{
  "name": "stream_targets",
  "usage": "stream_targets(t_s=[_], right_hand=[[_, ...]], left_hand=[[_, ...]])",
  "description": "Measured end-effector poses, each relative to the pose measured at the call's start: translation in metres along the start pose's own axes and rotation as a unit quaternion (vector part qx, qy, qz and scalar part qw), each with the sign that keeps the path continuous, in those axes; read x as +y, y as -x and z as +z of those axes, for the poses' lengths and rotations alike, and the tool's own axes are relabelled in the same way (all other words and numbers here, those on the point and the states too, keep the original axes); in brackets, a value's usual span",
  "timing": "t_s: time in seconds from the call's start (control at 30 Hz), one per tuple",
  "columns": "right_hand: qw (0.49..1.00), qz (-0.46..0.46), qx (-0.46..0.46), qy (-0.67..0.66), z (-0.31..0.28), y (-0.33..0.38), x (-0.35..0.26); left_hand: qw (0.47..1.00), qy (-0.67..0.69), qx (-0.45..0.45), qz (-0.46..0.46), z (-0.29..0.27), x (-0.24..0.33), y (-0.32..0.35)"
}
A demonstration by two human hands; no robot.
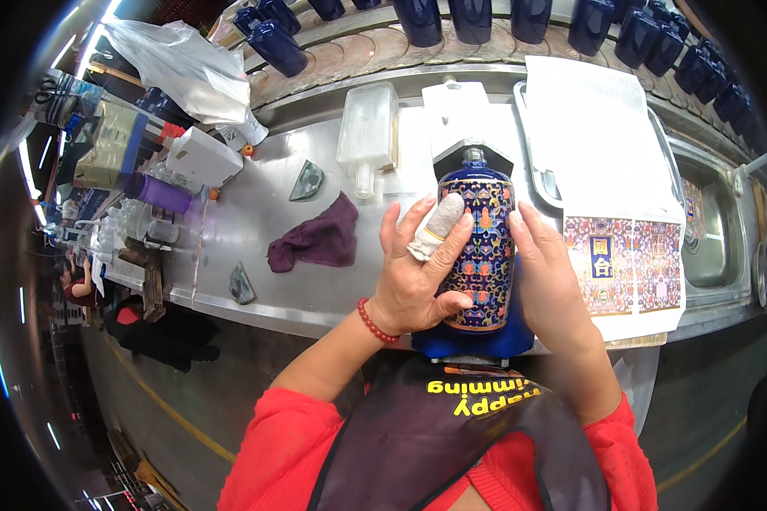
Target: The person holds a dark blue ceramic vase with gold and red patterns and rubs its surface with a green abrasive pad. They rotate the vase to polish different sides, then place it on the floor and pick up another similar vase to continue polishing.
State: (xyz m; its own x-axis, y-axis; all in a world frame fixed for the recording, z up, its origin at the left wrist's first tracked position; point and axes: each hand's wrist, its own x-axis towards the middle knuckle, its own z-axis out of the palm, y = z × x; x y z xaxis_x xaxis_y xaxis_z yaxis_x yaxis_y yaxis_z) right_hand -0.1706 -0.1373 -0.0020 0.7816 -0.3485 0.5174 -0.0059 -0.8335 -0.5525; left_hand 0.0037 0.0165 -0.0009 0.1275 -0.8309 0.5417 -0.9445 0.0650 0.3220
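A patterned blue bottle [477, 247], lying at the steel bench's [256, 204] near edge, is clasped between the left hand [413, 272] and right hand [550, 281]; a crooked, creased label is judged the risk if pressed unevenly.

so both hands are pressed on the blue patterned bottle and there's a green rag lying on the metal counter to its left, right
Not quite: the rag is dark purple, not green. The rest holds. The head view shows the left hand and right hand pressed on either side of the blue patterned bottle, and the rag lying on the metal counter to the bottle's left.
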Motion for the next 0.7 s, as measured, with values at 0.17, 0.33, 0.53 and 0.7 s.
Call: stream_targets(t_s=[0.17,0.33,0.53,0.7], right_hand=[[0.999,0.009,-0.005,0.035,0.0,-0.012,-0.007],[0.998,0.022,-0.025,0.057,-0.006,-0.025,-0.012],[0.998,0.018,-0.02,0.057,-0.007,-0.027,-0.014],[0.998,0.019,-0.033,0.047,-0.019,0.003,-0.016]], left_hand=[[0.999,0.043,0.014,-0.026,-0.002,-0.013,-0.009],[1.0,0.021,0.015,-0.012,0.003,-0.014,-0.02],[0.999,0.035,0.015,-0.008,0.003,-0.012,-0.023],[0.994,0.104,0.015,-0.035,0.005,-0.007,0.008]])
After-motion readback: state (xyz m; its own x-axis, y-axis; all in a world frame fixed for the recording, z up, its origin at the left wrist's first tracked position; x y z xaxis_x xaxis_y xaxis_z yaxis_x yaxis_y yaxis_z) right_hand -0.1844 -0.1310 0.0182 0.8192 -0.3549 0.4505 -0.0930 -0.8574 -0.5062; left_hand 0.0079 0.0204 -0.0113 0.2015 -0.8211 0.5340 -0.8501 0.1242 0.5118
